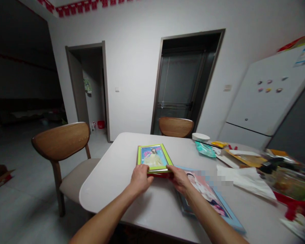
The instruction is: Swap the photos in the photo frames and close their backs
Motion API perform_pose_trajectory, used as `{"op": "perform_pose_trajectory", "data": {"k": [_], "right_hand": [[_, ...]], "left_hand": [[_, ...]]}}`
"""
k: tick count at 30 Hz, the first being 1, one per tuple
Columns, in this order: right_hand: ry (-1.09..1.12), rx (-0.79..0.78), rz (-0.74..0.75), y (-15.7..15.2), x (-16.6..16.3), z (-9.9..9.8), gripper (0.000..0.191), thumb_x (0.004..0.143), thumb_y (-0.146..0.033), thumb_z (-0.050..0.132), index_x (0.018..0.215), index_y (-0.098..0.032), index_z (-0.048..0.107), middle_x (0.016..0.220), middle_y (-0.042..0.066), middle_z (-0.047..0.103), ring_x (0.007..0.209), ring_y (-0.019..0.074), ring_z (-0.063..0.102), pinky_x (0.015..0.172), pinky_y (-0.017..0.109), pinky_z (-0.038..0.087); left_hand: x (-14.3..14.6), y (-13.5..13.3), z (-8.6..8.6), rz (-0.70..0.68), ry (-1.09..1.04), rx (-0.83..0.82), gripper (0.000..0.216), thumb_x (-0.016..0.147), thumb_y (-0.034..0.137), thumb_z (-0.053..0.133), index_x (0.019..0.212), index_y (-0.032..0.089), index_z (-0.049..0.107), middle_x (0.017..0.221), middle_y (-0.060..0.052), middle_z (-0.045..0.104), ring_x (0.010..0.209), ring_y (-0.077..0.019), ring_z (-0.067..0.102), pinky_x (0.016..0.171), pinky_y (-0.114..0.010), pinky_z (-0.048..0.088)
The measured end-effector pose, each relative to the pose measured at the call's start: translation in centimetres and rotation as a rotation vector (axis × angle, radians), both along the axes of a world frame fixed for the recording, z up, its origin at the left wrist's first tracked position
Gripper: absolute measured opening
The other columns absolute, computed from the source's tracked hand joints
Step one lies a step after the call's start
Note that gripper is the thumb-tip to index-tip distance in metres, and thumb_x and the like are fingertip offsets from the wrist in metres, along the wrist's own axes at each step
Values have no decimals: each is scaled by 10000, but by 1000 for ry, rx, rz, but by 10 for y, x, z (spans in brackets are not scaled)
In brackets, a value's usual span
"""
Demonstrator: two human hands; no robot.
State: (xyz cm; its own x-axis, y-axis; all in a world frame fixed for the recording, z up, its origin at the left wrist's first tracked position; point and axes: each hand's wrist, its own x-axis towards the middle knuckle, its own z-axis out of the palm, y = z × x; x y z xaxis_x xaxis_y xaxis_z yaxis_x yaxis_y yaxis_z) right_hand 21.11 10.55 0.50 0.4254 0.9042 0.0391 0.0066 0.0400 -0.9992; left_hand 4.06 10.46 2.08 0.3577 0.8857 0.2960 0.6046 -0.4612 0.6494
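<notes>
A green picture frame with a photo of a person in a pale dress is held over the white table, its far end tilted away from me. My left hand grips its near left corner, thumb along the edge. At the near right corner my right hand is closed on it too. Something red shows beneath the frame; I cannot tell what it is. Under my right forearm lies a larger light-blue picture frame, its photo partly covered by the arm.
Crowding the table's right side are a white bowl, a teal packet, white paper and a clear food container. Wooden chairs stand at the left and far side. A fridge is at the right.
</notes>
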Motion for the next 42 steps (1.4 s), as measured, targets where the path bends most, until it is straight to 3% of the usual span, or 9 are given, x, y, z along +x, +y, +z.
{"op": "perform_pose_trajectory", "data": {"k": [7, 12, 15, 17, 22, 30, 36, 40, 42], "right_hand": [[64, 186, -32, -50, -33, 46, 270, 643, -400, 526, 762, -157, 542, 640, -20, 595, 558, 119, 533, 527, 228, 444], [-670, 418, 21, -114, -46, 62, 271, 731, -310, 477, 940, -163, 569, 892, 65, 631, 820, 186, 566, 719, 304, 458], [-1057, 644, 122, -141, -52, 50, 363, 720, -193, 474, 1082, -192, 498, 1086, 80, 567, 1002, 200, 511, 829, 333, 431], [-1204, 744, 192, -150, -56, 37, 425, 695, -146, 471, 1118, -183, 462, 1116, 84, 549, 1040, 196, 490, 846, 321, 432], [-1289, 844, 288, -155, -70, 7, 422, 670, -150, 434, 1091, -152, 468, 1078, 101, 570, 1033, 199, 498, 838, 303, 444], [-1260, 748, 415, -147, -84, -19, 422, 611, -94, 432, 1023, -147, 503, 1087, 115, 559, 1047, 203, 482, 865, 334, 426], [-1203, 519, 477, -136, -101, -34, 366, 594, -67, 464, 941, -138, 559, 1086, 125, 548, 1059, 214, 454, 894, 369, 392], [-1137, 399, 598, -132, -97, -24, 302, 654, -190, 528, 953, -178, 569, 1050, 93, 565, 994, 191, 494, 854, 339, 418], [-1125, 348, 547, -127, -81, -15, 286, 714, -227, 483, 986, -184, 561, 1040, 92, 568, 970, 177, 510, 832, 331, 429]], "left_hand": [[-1, -12, 29, -156, -347, -165, 520, 733, 354, 533, 1181, 131, 391, 1167, -127, 497, 1074, -237, 454, 883, -338, 368], [-10, -41, 51, -300, -770, -280, 605, 795, 405, 458, 1278, 123, 226, 1245, -124, 423, 1140, -224, 389, 923, -319, 332], [-25, -65, 51, -389, -1088, -439, 608, 756, 390, 539, 1253, 148, 286, 1195, -99, 483, 1121, -242, 407, 949, -346, 289], [-36, -77, 44, -393, -1128, -497, 594, 741, 348, 569, 1237, 148, 311, 1164, -98, 510, 1103, -242, 425, 942, -346, 290], [-56, -89, 17, -352, -1088, -558, 616, 673, 243, 622, 1212, 145, 338, 1108, -95, 547, 1032, -253, 478, 859, -336, 369], [-62, -79, -11, -239, -949, -538, 603, 624, 208, 570, 1186, 135, 361, 1131, -91, 528, 1028, -249, 480, 848, -330, 390], [-63, -64, -35, 16, -361, -273, 584, 614, 153, 520, 1180, 182, 379, 1161, -44, 511, 1048, -220, 458, 916, -314, 325], [-66, -63, -45, 90, -86, -153, 614, 620, 171, 511, 1211, 122, 349, 1245, -107, 424, 1135, -234, 372, 985, -354, 211], [-66, -63, -48, 93, -32, -129, 612, 634, 185, 501, 1220, 111, 341, 1281, -118, 376, 1174, -228, 324, 1007, -366, 151]]}}
